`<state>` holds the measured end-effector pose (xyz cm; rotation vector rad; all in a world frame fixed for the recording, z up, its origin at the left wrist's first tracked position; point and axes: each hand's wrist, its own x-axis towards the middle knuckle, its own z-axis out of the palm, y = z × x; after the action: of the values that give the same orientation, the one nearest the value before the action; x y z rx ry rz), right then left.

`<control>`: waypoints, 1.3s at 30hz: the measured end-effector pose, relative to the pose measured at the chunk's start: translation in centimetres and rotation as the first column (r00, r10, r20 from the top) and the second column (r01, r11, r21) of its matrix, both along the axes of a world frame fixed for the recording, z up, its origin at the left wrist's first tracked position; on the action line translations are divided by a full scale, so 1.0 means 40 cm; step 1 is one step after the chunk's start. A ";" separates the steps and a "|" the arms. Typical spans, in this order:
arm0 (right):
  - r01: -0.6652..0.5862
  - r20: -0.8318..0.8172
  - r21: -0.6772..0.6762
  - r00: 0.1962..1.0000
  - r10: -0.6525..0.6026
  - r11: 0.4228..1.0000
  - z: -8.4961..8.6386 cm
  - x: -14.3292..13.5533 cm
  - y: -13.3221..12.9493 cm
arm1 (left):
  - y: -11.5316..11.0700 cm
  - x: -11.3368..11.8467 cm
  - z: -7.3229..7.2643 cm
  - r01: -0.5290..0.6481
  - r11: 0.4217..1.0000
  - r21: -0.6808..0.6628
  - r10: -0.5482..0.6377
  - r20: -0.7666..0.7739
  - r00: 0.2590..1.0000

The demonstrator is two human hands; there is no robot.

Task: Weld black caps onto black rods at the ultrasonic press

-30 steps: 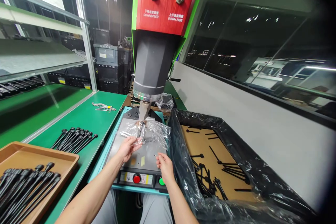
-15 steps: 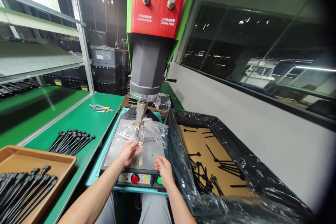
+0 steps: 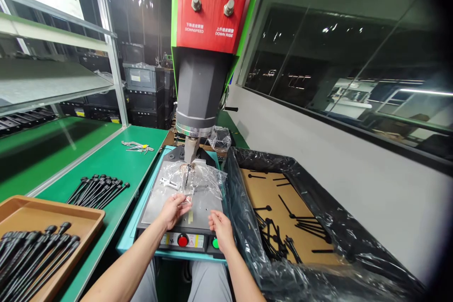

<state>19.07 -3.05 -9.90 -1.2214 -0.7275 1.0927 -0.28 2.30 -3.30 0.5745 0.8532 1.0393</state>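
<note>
My left hand (image 3: pixel 174 211) is over the front of the grey metal plate (image 3: pixel 150 212), its fingers curled at the near edge of a crumpled clear plastic film (image 3: pixel 208 181) and seeming to pinch it. Under the film, a dark slim part (image 3: pixel 187 177) stands below the metal tip (image 3: pixel 191 150) of the press; film and glare blur its shape. My right hand (image 3: pixel 221 229) hovers at the plate's front right corner with fingers closed, nothing visible in them. Just beside it is a green button (image 3: pixel 215 243). A red button (image 3: pixel 182 240) sits between my hands on the front panel.
Left, a green table (image 3: pixel 136 170) bears black tie-like parts (image 3: pixel 99 188), metal tools (image 3: pixel 137 146) and a brown tray (image 3: pixel 90 217) of more such parts. Right, a box lined with black plastic (image 3: pixel 247 240) holds scattered black parts (image 3: pixel 311 229). The red press head (image 3: pixel 212 14) rises ahead.
My left hand has shifted slightly down toward me. My right hand stays at the same corner. The view has tilted a little; the press tip looks unmoved.
</note>
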 end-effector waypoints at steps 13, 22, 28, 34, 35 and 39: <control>-0.037 0.308 -0.093 0.949 0.064 0.995 -0.049 0.048 -0.090 | -0.055 -0.054 -0.001 -0.051 0.998 -0.042 0.045 -0.142 0.989; -0.135 0.753 -0.021 0.650 0.105 0.991 -0.135 0.086 -0.179 | -0.195 -0.292 -0.154 0.212 0.957 0.197 -0.044 -0.625 0.780; -0.132 0.845 -0.006 0.530 0.076 0.991 -0.135 0.068 -0.188 | -0.183 -0.316 -0.201 0.245 0.946 0.210 -0.002 -0.755 0.656; -0.028 0.844 0.062 0.536 -0.038 0.998 -0.138 0.034 -0.194 | -0.186 -0.302 -0.199 0.181 0.963 0.201 0.031 -0.746 0.665; -0.020 0.831 0.063 0.555 -0.042 0.998 -0.135 0.030 -0.197 | -0.189 -0.301 -0.196 0.170 0.965 0.202 0.038 -0.742 0.669; -0.060 0.758 -0.025 0.650 0.058 0.998 -0.119 0.015 -0.221 | -0.206 -0.296 -0.197 0.183 0.965 0.189 0.003 -0.704 0.710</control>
<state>19.69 -11.87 -14.66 -1.6813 -1.4189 0.5774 -12.13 -5.93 -11.19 1.2680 1.3549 0.8310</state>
